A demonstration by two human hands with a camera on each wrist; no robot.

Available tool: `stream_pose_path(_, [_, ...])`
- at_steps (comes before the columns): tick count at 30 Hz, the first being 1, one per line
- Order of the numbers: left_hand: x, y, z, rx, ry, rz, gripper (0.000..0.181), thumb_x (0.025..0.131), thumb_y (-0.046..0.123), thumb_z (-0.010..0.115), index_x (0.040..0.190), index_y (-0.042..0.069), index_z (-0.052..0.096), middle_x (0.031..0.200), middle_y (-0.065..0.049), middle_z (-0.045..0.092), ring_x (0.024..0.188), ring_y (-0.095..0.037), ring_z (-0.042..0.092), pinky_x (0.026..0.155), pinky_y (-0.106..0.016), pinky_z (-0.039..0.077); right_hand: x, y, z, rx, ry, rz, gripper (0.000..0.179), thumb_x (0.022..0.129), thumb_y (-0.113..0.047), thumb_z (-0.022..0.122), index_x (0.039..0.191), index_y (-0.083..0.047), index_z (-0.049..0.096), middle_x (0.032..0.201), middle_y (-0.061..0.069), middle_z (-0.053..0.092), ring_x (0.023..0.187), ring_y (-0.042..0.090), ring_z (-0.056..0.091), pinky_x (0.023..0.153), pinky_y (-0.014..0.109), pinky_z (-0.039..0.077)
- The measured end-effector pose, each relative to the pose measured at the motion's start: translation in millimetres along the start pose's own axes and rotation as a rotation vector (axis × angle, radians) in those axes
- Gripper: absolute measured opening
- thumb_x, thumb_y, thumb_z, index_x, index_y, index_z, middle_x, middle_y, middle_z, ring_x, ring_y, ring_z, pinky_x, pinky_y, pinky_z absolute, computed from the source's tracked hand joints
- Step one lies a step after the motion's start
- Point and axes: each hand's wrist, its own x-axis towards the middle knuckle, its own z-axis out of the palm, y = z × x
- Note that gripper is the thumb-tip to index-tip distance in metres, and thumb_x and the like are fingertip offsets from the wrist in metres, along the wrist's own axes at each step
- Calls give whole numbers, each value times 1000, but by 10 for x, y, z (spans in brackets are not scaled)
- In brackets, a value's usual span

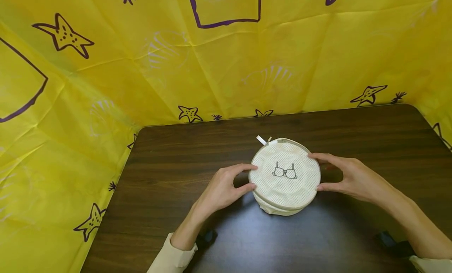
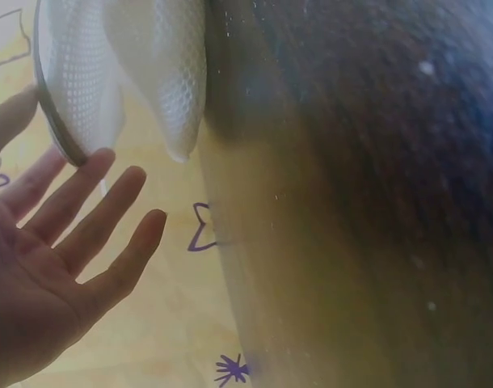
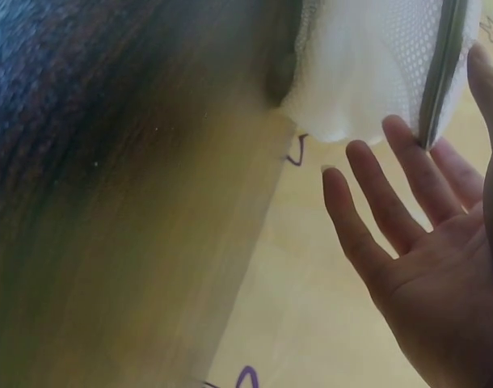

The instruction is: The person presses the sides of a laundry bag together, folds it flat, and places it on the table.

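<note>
A round white mesh laundry bag (image 1: 284, 175) with a bra drawn on its lid stands on the dark wooden table. My left hand (image 1: 224, 185) holds the left side of its rim, thumb nearer me and fingers farther away. My right hand (image 1: 349, 178) holds the opposite side in much the same way. Up close in the left wrist view, the thumb and fingertips meet the zipped rim (image 2: 59, 121), while the other fingers spread below it. The right wrist view shows the right fingers spread beside the mesh side (image 3: 351, 73). The bag's contents are hidden.
A white zipper tab (image 1: 261, 140) sticks out from the bag's far left edge. Yellow cloth (image 1: 226, 69) with purple starfish and shell drawings hangs behind the table (image 1: 183, 147) and along its sides. Dark straps are on both wrists.
</note>
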Motion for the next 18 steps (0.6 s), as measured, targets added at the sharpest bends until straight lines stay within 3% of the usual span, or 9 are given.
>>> stream_pose_path(8, [15, 11, 4, -21, -54, -19, 42, 90, 33, 75, 130, 24, 64, 128, 10, 64, 121, -7, 57, 103, -33, 45, 2, 0, -3, 13, -13, 11, 84, 71, -38, 89, 145, -24, 52, 133, 5, 64, 105, 23, 66, 80, 45, 55])
stream_pose_path(15, [22, -9, 24, -45, -77, -47, 41, 90, 32, 75, 129, 25, 64, 126, 11, 65, 119, -13, 60, 100, -33, 48, 15, 32, 6, 41, -30, 16, 84, 72, -37, 88, 146, -24, 51, 134, 4, 63, 106, 22, 66, 81, 39, 56])
stream_pose_path(18, [27, -15, 32, -50, -79, -53, 41, 90, 32, 75, 129, 25, 63, 126, 11, 65, 118, -13, 61, 99, -32, 48, 19, 52, 18, 44, -39, 21, 83, 73, -38, 88, 146, -24, 51, 135, 5, 62, 107, 24, 66, 81, 43, 56])
